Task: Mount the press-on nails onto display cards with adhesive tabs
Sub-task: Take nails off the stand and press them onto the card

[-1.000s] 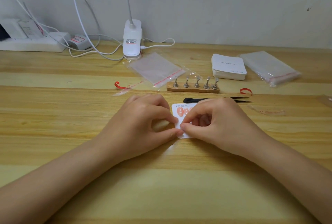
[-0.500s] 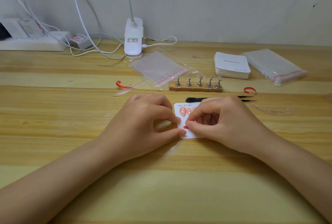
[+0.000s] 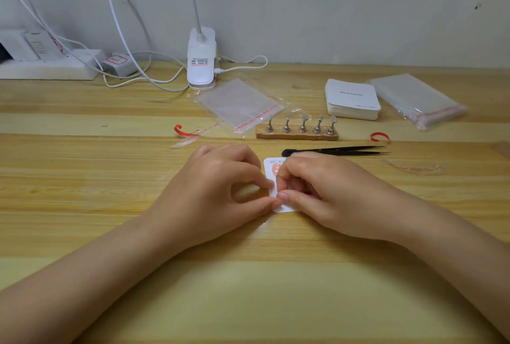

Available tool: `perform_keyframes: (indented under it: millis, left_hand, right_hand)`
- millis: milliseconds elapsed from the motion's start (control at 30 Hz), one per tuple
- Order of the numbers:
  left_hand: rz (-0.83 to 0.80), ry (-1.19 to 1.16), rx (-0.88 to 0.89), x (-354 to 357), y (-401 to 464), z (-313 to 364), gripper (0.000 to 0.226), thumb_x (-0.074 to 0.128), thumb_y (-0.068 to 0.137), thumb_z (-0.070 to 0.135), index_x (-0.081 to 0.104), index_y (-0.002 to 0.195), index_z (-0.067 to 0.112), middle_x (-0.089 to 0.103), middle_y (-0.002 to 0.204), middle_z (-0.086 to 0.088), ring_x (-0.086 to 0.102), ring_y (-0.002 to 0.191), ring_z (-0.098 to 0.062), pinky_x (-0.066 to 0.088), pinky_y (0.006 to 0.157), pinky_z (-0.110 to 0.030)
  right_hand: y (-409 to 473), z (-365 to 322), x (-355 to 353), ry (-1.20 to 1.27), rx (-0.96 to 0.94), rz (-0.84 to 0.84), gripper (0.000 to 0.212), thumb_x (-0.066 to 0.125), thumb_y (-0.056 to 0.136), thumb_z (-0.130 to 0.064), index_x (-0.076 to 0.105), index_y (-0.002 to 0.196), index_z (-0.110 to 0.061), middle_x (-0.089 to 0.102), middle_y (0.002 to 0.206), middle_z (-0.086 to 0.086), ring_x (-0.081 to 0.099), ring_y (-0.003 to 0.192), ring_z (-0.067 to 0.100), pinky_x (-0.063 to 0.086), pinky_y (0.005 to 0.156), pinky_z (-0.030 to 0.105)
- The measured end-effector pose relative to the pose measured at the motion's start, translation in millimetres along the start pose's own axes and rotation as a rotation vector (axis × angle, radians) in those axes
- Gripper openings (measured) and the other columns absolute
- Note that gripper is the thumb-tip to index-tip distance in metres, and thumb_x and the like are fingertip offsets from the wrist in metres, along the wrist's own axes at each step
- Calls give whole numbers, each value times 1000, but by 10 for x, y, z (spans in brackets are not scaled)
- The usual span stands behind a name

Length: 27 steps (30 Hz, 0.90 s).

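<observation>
While both hands met over the small white card (image 3: 281, 207) lying flat on the wooden table (image 3: 110, 205), we saw most of it hidden under the fingers. Our left hand (image 3: 220, 192) sat at the card's left edge, thumb and forefinger curled and pinching there. Our right hand (image 3: 325, 194) lay across the card from the right, fingers curled, thumb tip meeting the left thumb at the card's near-left corner; whether it pinched a nail or only the card, we could not tell. One pinkish nail (image 3: 275, 169) showed on the card's far part, just below a printed line of size letters. The card's long axis ran away from us, the printed end farthest off.

Beyond the hands lay black tweezers (image 3: 339, 150), their tips pointing right. Behind them stood a wooden holder (image 3: 296, 135) carrying five metal stands in a row. A flat clear bag (image 3: 240, 103) with a red seal strip lay behind that, its contents unclear. To the right sat a stack of white cards (image 3: 352, 98) and, beside it, a fuller clear bag (image 3: 416, 99) holding something pale.
</observation>
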<state>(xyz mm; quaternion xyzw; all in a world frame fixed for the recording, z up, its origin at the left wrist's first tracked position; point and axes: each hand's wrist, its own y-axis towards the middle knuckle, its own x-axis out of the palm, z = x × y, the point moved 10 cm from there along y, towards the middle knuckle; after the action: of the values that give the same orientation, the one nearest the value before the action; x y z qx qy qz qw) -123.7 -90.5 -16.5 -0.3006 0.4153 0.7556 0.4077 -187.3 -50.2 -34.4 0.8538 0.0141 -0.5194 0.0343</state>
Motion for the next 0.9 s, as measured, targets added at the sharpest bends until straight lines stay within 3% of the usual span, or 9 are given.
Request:
perform_keyframes:
  millis: [167,433,567,733,900]
  left_hand:
    - [4,-8,-1,-5,-1,2,29,62,74,49,74,83,24,59,80,10,44,67,6,30,65,-27]
    - [9,-2,1,-10,0,5,30,61,74,50,74,82,24,59,80,11,45,68,7,31,65,-27]
    - [17,-3,-4,-13,-3,-3,31,61,73,50,74,82,23,59,80,11,44,68,10,30,66,-27]
    - [12,-9,-1,-11,-3,3,31,62,74,50,74,84,23,58,80,11,45,68,7,30,65,-27]
    - [12,0,0,-15,-8,4,32,61,74,50,74,84,23,57,80,13,44,69,10,29,65,-25]
  right_hand:
    - [-12,6,-33,55,5,27,17,57,87,-26,46,80,-37,45,71,-17,45,72,-6,33,62,13]
    - [-14,-13,-34,23,-20,23,16,56,88,-22,49,79,-34,44,72,-14,43,70,2,31,59,16]
    - [-18,33,-46,59,4,41,14,56,88,-23,50,79,-32,45,71,-16,44,71,-4,33,61,14]
    - [-33,34,-117,126,24,136,7,67,80,-23,61,76,-24,50,64,-11,47,65,-1,34,58,11]
    - [-50,34,-137,100,35,225,11,64,79,-20,61,69,-21,51,62,-8,47,64,2,35,55,14]
